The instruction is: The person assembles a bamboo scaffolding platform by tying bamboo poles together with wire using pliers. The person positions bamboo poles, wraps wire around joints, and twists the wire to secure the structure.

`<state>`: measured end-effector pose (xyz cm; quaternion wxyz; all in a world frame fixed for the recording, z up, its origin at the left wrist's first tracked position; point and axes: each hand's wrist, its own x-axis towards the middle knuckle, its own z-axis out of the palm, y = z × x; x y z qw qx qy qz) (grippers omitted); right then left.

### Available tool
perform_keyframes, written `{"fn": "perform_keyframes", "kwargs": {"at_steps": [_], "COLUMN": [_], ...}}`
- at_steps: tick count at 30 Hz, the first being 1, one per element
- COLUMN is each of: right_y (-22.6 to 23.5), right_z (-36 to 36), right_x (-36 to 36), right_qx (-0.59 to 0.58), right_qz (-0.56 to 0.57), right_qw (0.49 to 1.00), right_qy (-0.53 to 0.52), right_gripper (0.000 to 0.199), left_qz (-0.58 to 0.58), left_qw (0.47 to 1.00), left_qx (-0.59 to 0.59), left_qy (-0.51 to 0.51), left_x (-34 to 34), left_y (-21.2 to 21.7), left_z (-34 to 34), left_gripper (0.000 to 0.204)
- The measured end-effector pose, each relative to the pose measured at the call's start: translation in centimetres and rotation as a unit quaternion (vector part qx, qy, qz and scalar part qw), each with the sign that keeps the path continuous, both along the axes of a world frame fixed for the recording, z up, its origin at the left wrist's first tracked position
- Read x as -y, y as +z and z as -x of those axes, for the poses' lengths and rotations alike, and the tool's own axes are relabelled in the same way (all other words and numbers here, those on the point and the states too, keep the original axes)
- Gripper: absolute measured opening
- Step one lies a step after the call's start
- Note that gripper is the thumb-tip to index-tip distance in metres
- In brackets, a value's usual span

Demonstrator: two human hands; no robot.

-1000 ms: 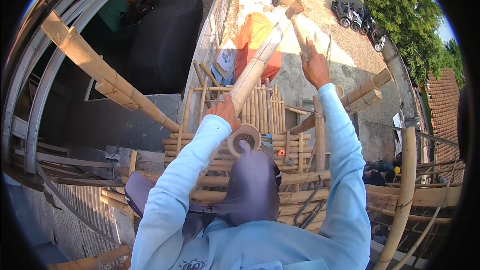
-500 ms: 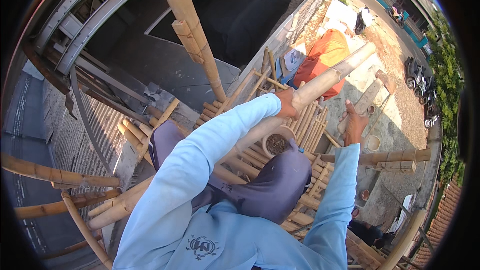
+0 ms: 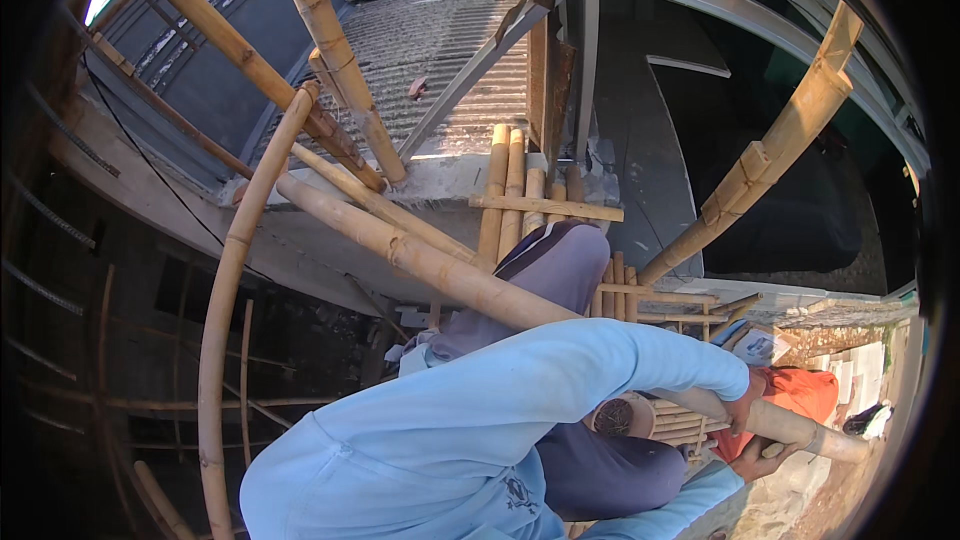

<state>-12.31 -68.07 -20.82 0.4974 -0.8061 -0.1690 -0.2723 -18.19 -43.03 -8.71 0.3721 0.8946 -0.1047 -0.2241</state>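
A long, thick bamboo pole (image 3: 450, 275) runs slantwise past my legs from the upper left to the lower right. My left arm reaches across it, and my left hand (image 3: 741, 409) is closed around the pole toward its right end. Just beneath, my right hand (image 3: 762, 460) is close against the pole with curled fingers. Something pale shows at those fingers, too small to make out. Near my knee stands a round pot (image 3: 622, 416) with dark, stringy bits inside. It is on a platform of bamboo slats (image 3: 684, 424).
Upright bamboo poles (image 3: 335, 50) and a bent bamboo pole (image 3: 228, 290) stand at the left. A crosspiece (image 3: 548, 207) lies over short bamboo lengths beside a corrugated roof (image 3: 440, 15). An orange cover (image 3: 808, 392) lies below right. At lower left is a dark drop with thin rods.
My view has swung left, bringing the roof and the pole's far end into sight. My right hand, formerly apart from the pole, is now close against it. My left hand still grips the pole.
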Motion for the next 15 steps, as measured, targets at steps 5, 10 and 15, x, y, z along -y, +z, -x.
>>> {"fn": "perform_keyframes", "kwargs": {"at_steps": [5,10,15], "right_y": [-3.2,-3.8,-1.5], "right_z": [-4.0,-7.4,-10.3], "right_x": [0.5,3.3,4.2], "right_qx": [-0.066,-0.145,-0.144], "right_qz": [-0.115,-0.206,-0.192], "right_qw": [0.99,0.967,0.969], "right_qy": [-0.041,-0.023,-0.054], "right_gripper": [0.045,0.046,0.049], "left_qz": [-0.207,-0.32,-0.282], "left_qw": [0.962,0.929,0.953], "left_qx": [0.175,0.164,0.083], "left_qy": [0.019,0.09,0.068], "left_x": [-7.6,-11.8,-11.6], "left_y": [3.8,2.1,4.6], "left_z": [12.9,23.7,21.6], "left_gripper": [0.1,0.082,0.076]}}
